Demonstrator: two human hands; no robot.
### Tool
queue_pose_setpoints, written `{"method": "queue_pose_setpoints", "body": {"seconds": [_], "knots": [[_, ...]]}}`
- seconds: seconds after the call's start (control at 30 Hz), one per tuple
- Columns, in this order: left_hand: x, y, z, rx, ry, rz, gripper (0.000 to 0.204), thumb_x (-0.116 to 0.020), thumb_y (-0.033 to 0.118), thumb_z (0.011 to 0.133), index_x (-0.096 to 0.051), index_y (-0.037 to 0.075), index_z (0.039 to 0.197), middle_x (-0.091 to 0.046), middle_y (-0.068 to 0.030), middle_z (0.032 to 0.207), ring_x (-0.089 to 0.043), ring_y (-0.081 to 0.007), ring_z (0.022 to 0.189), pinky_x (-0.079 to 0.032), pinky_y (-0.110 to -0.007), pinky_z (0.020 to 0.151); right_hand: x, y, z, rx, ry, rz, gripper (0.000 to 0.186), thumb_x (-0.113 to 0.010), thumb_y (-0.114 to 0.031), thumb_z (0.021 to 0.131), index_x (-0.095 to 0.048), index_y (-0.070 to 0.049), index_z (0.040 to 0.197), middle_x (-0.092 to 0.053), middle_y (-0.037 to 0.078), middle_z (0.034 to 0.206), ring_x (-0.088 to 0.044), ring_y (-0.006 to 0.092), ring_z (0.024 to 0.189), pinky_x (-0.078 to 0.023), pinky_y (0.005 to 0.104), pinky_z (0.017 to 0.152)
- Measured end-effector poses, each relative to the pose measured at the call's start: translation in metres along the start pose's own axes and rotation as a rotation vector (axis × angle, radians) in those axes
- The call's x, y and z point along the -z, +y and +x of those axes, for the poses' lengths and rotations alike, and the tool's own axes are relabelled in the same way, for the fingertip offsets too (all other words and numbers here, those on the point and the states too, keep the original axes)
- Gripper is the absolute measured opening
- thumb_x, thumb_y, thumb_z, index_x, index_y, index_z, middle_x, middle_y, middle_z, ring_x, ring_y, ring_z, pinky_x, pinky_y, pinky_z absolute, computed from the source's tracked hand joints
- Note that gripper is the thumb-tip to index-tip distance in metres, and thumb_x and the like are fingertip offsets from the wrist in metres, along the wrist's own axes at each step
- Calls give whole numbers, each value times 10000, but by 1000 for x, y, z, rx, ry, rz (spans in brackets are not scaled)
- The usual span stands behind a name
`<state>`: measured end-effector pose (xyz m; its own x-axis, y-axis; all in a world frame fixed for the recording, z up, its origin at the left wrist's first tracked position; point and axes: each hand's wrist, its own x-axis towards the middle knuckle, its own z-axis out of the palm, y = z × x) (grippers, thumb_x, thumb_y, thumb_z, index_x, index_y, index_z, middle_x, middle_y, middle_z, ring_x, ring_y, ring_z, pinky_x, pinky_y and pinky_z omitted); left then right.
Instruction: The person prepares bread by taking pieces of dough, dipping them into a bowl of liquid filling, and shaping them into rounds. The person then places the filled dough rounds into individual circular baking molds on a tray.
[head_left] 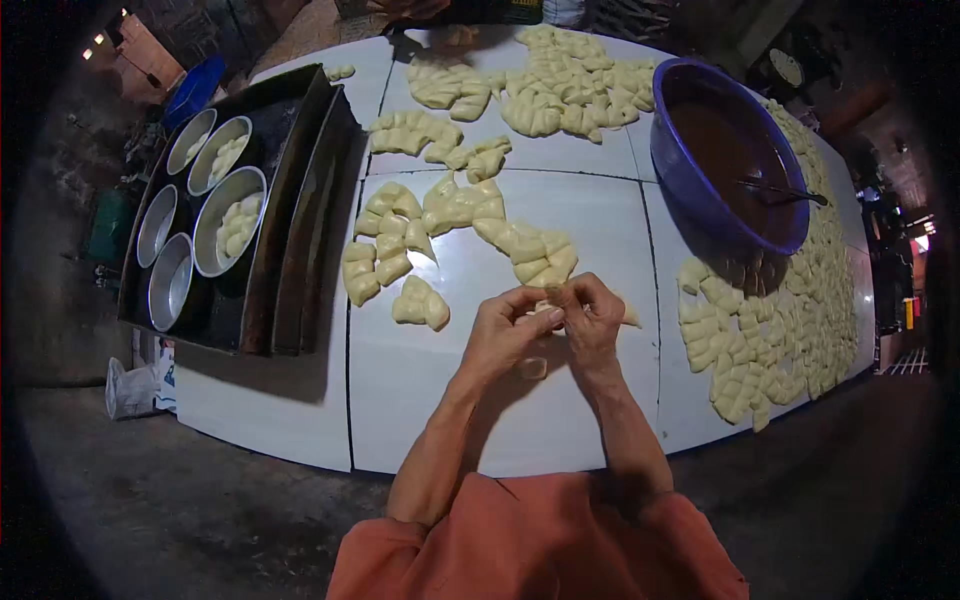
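Both hands meet over the middle of the white tiled table, fingertips pinched together. My left hand and my right hand are closed around a small pale piece of dough, mostly hidden by the fingers. Just beyond them lies a string of cut, glossy dough pieces. More dough clumps spread to the left, with a small separate clump nearer me. On the table between my forearms sits a small squarish piece, too blurred to name.
At left, a dark metal tray holds several round metal tins, some with dough balls inside. A purple basin of brown liquid with a utensil stands at right. Dough pieces cover the table's right side; another heap lies at the back.
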<state>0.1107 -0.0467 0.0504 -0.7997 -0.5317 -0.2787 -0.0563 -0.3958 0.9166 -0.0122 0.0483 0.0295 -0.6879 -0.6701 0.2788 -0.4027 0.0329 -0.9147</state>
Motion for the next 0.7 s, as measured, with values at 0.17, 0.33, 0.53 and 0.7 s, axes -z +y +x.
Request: {"method": "queue_pose_setpoints", "body": {"seconds": [0.17,0.33,0.53,0.7], "knots": [[9,-7,-19,108,71,-251,350,-684,225,954,-656,-52,1165,-709,-111,949,-676,-131,803,-543,-255,710,12,-47,-15,84,-228,53,145,-690,-82,910,-676,2,1028,-652,104,888,-629,150,796,-503,291,638],[20,-3,-36,85,225,546,428,-602,347,987,-647,23,1264,-727,-148,940,-703,-226,762,-548,-339,749,19,-7,-40,-185,-478,-183,189,-677,-116,909,-682,23,1036,-673,118,949,-629,196,819,-510,305,739],[23,-8,-24,-272,299,774,303,-648,208,943,-655,65,1210,-697,-122,1123,-704,-297,915,-549,-373,787,48,1,-15,-57,-124,-456,278,-713,-162,872,-678,-5,1098,-667,139,1005,-650,285,878,-521,358,799],[-22,-15,11,-414,118,927,408,-707,177,871,-616,45,1246,-648,-149,1182,-657,-337,1029,-535,-397,863,80,23,17,198,-283,-735,333,-740,-208,805,-683,-25,1078,-651,129,1027,-615,317,930,-500,394,792]]}}
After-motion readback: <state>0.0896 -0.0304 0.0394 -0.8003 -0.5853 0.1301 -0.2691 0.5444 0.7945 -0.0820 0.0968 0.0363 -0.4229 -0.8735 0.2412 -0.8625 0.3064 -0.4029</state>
